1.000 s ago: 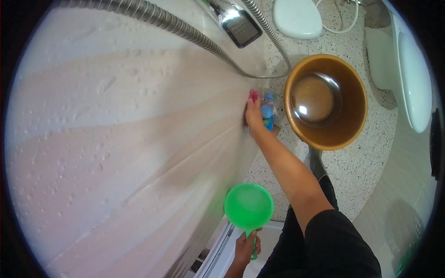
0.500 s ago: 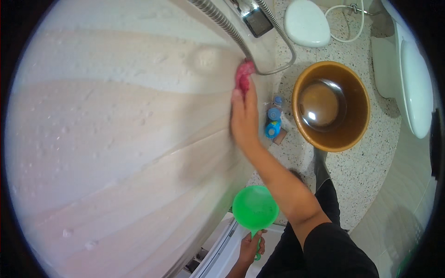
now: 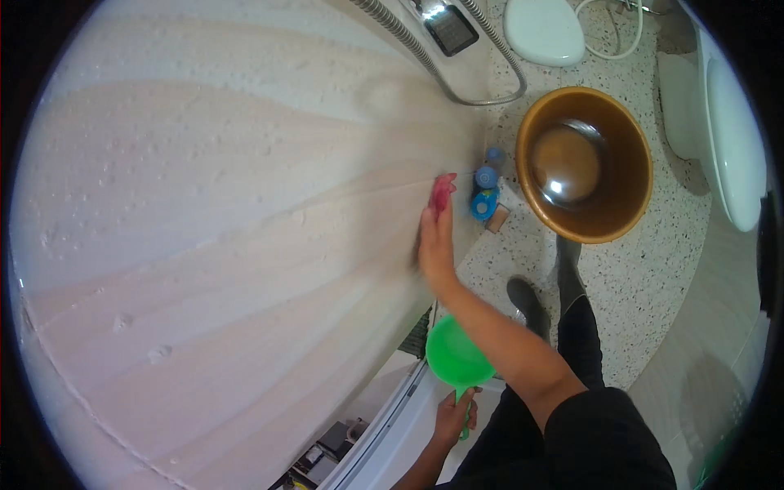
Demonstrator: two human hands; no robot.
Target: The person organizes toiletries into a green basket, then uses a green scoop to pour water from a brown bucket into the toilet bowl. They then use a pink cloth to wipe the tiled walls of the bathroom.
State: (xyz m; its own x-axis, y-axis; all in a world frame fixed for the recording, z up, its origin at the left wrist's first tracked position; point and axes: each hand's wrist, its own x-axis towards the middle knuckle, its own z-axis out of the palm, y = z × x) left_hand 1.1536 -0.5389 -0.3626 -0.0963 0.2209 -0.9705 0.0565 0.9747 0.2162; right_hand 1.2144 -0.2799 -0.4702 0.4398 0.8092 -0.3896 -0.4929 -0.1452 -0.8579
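My right hand point(image 3: 436, 249) is closed on a crumpled pink-red cloth point(image 3: 443, 193) and presses it against the pale, wavy-patterned wall point(image 3: 229, 269). Water drops and streaks show on the wall's surface. Lower down, my left hand point(image 3: 450, 418) grips the handle of a green plastic dipper point(image 3: 456, 349). The dipper's bowl faces up beneath my right forearm, which covers part of its rim. What the bowl holds is hard to make out.
A brown basin point(image 3: 585, 163) with some water in it stands on the speckled floor point(image 3: 653, 278). Several blue-capped bottles point(image 3: 485, 177) line the wall's foot beside a small brown block point(image 3: 497, 218). A metal shower hose point(image 3: 400, 41) hangs above. White toilet point(image 3: 732, 147) at right; doorway point(image 3: 384, 441) below.
My right hand has slid the cloth down the wall, nearer to me and away from the shower hose. The left hand still holds the dipper. The whole view has shifted slightly.
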